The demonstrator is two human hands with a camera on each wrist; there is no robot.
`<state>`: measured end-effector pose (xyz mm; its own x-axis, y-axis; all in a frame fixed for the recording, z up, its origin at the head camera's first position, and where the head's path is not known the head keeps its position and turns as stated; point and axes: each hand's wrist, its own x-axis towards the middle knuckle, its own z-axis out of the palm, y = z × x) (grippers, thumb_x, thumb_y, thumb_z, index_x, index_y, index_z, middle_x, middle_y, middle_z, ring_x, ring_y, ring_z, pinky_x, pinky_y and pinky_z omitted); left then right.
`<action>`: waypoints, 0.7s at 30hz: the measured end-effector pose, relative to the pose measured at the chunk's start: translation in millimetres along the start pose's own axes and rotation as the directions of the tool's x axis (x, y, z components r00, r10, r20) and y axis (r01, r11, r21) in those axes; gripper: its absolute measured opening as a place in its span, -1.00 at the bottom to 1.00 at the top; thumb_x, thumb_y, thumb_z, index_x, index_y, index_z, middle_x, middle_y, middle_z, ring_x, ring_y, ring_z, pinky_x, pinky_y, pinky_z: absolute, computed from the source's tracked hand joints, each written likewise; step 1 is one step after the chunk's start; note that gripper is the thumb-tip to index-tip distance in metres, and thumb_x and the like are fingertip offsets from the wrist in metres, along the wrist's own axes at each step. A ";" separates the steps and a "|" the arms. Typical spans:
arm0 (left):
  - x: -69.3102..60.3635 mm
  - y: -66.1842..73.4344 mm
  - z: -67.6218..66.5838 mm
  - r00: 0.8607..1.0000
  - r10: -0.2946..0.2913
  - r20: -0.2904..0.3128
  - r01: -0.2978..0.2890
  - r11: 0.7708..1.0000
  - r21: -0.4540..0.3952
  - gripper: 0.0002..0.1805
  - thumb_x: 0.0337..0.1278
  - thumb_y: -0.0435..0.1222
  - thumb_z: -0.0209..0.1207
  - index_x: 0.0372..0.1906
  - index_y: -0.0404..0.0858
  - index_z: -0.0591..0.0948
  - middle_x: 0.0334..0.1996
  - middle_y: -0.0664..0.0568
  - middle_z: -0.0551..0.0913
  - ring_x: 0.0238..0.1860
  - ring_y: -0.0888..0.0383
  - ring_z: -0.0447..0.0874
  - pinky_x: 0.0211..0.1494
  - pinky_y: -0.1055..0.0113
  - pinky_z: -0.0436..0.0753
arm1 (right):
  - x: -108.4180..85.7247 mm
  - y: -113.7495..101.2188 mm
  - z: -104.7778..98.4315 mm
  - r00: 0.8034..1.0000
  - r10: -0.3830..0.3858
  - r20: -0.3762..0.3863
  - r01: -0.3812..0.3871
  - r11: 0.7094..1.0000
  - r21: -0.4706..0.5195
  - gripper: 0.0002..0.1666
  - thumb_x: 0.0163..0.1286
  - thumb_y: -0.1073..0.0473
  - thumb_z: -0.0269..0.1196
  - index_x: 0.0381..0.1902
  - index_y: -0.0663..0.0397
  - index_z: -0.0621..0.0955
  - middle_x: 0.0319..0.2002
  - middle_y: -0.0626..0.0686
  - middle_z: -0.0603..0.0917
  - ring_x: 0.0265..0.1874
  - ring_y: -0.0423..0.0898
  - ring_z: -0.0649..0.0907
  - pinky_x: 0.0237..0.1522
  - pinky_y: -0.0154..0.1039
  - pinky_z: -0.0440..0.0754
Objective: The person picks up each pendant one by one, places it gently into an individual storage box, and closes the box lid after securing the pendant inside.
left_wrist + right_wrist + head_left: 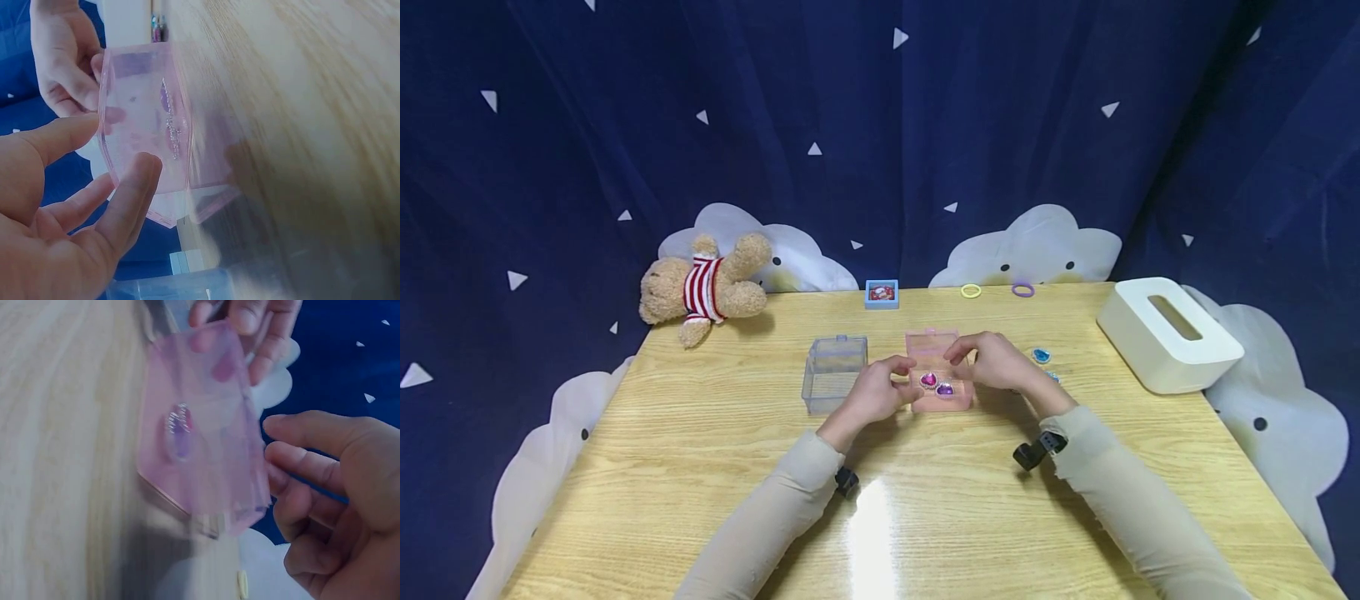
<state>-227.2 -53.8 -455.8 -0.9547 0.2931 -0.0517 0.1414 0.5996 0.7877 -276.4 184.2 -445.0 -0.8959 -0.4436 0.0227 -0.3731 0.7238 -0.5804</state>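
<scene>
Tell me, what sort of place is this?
Perhaps a child's play corner, or a spot dressed like one: a dark blue curtain patterned with clouds and triangles hangs behind a wooden table, where a teddy bear lies.

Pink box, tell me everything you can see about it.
The pink box is see-through and looks like plastic. Its lid is open at the far side, with a small tab on its edge. It sits upright on the table, right of a clear bluish box. Inside lie a pink gem and a purple gem. The left hand and right hand are at its sides; exact contact is hard to tell.
</scene>
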 end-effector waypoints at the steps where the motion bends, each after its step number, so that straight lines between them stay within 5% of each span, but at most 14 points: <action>1: -0.1 0.0 0.1 1.000 0.002 -0.001 -0.002 1.000 0.004 -0.43 0.14 -0.20 0.38 0.26 -0.21 0.56 0.12 -0.19 0.67 -0.05 -0.03 0.78 -0.04 0.22 0.74 | -0.3 0.9 -2.4 1.000 0.001 -0.010 0.000 1.000 0.010 -0.72 0.19 0.18 0.42 -0.12 0.07 0.74 -0.26 -0.03 0.78 -0.24 -0.04 0.66 -0.21 -0.22 0.56; 9: -1.0 0.2 0.2 1.000 0.000 0.003 0.000 1.000 0.009 -0.45 0.18 -0.19 0.35 0.28 -0.19 0.55 0.13 -0.16 0.66 -0.04 -0.02 0.77 -0.03 0.20 0.73 | -6.8 9.9 -24.3 0.996 0.049 -0.078 -0.045 0.998 0.047 -0.74 0.28 0.13 0.38 -0.08 0.05 0.74 -0.24 -0.02 0.78 -0.22 -0.05 0.64 -0.18 -0.26 0.55; 21: -1.1 -0.4 0.2 1.000 0.008 0.004 -0.008 1.000 0.001 -0.45 0.18 -0.20 0.35 0.28 -0.21 0.55 0.13 -0.17 0.66 -0.03 -0.06 0.77 0.00 0.17 0.74 | -18.9 53.9 -39.0 0.977 0.191 -0.091 -0.185 0.980 0.077 -0.65 0.35 0.02 0.33 0.02 0.04 0.70 -0.16 0.03 0.75 -0.26 -0.07 0.63 -0.23 -0.24 0.60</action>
<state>-226.1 -54.1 -456.1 -0.9527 0.3002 -0.0479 0.1490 0.5983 0.7873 -288.9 252.1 -445.0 -0.9690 -0.2468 -0.0148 -0.1814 0.7504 -0.6356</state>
